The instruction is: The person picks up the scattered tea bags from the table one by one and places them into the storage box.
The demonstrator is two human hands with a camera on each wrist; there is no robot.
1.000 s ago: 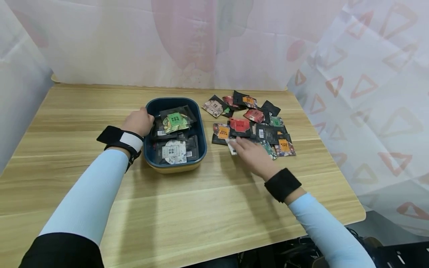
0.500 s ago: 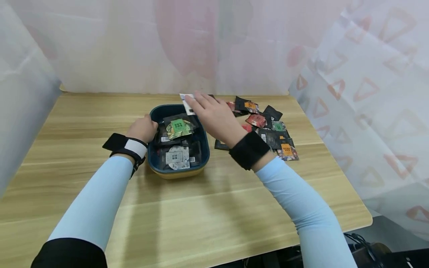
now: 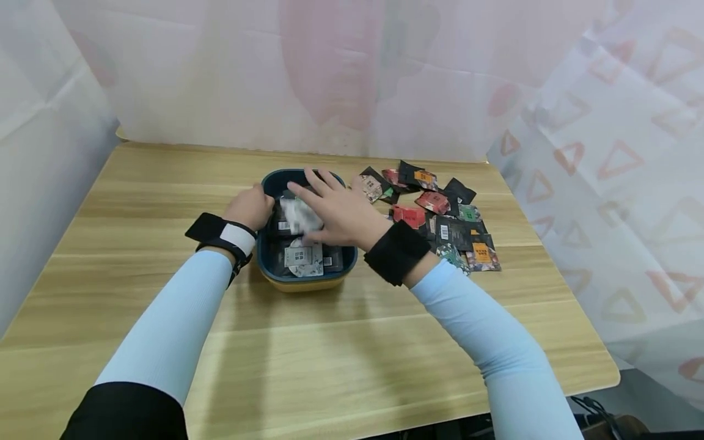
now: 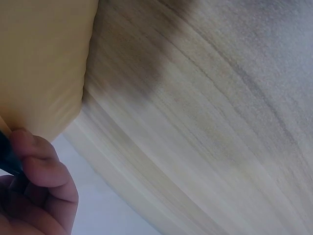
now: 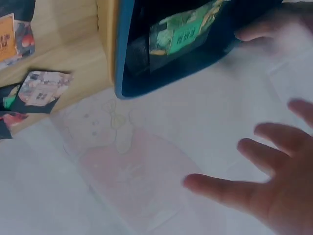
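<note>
here, a blue tub [image 3: 267, 263] on a wooden table [image 3: 341, 342] is gripped at its left rim by the left hand [image 3: 252, 206], fingers curled over the edge, seemingly to keep it from sliding. over the tub, the right hand [image 3: 340, 212] is held with fingers spread and nothing pinched; a pale packet [image 3: 301, 215] is seen just under it, above the packets already inside. to the right, a loose heap of packets [image 3: 440, 214] is left on the table beside the tub.
</note>
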